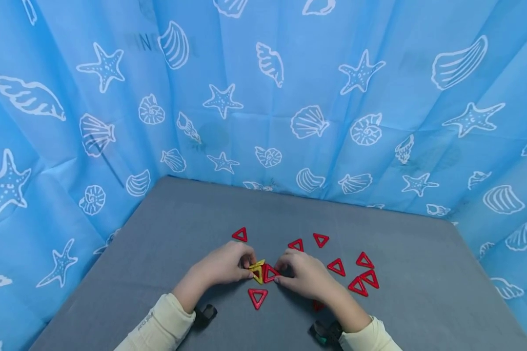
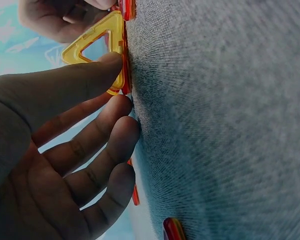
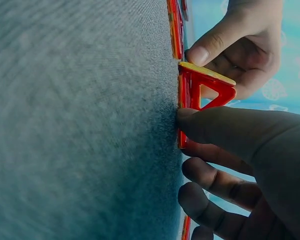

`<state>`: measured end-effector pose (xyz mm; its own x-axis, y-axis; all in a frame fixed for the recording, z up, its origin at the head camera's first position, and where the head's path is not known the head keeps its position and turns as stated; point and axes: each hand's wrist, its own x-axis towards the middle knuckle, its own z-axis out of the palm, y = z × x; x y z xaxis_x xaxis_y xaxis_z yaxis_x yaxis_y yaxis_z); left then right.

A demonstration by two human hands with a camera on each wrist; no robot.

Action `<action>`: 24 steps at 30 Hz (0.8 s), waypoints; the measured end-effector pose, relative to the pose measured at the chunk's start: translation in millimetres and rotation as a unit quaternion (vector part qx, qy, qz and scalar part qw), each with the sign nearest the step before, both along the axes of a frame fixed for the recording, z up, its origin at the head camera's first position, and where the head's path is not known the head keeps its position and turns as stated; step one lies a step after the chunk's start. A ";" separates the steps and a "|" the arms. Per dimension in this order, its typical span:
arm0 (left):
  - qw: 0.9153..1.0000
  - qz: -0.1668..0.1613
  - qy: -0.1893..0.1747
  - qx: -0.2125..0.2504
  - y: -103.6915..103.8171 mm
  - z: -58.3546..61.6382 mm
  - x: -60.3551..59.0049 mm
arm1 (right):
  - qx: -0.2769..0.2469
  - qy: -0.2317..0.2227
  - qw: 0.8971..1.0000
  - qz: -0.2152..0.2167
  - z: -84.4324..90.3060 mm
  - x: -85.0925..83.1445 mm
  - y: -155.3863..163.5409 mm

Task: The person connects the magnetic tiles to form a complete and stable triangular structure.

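left hand (image 1: 221,264) pinches tilted yellow triangle (image 2: 116,37), right hand (image 1: 306,274) pinches red triangle (image 1: 265,274) just beside it, both on the table (image 1: 180,209) between the hands, likely light, stiff, slick plastic, best gripped by outer edges.

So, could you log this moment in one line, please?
left hand: pinches yellow triangle; right hand: holds red triangle; other red triangles: on grey table

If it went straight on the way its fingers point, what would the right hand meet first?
The red triangle, which the right hand touches; just past it, probably the yellow triangle pinched by the left hand, though depth is unclear.
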<state>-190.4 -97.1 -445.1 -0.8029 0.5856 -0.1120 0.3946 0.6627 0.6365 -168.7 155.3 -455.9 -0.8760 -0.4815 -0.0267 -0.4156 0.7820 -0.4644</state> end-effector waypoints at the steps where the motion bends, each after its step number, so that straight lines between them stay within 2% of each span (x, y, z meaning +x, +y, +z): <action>1: 1.000 0.000 0.001 0.000 0.0 0.7 -0.4 | -0.001 0.000 1.000 0.000 0.2 -0.4 0.0; 14: 1.000 0.002 -0.005 0.007 -0.8 3.7 0.0 | -0.051 0.022 0.998 -0.001 7.4 1.7 -4.4; 24: 1.000 -0.008 -0.007 0.009 -0.5 -0.6 -0.6 | -0.074 0.026 0.997 0.005 12.5 5.0 -17.9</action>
